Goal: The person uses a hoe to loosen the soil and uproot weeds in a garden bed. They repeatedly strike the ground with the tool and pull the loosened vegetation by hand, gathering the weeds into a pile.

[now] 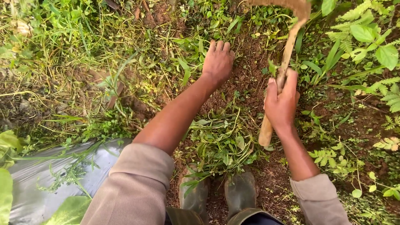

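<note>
My right hand (281, 102) is closed around the wooden handle (286, 58) of a hoe-like tool. Its rusty curved blade (291, 6) sits at the top edge of the view, over the soil. My left hand (217, 62) reaches forward and down, fingers pressed into low weeds and brown soil (246, 71); whether it grips any stems is hidden. A pile of pulled green weeds (221, 141) lies between my arms, just in front of my two muddy boots (239, 191).
Grass and weeds (83, 41) cover the ground to the left. Ferns and leafy plants (366, 37) grow on the right. A sheet of grey plastic (37, 187) lies at the lower left, with broad green leaves beside it.
</note>
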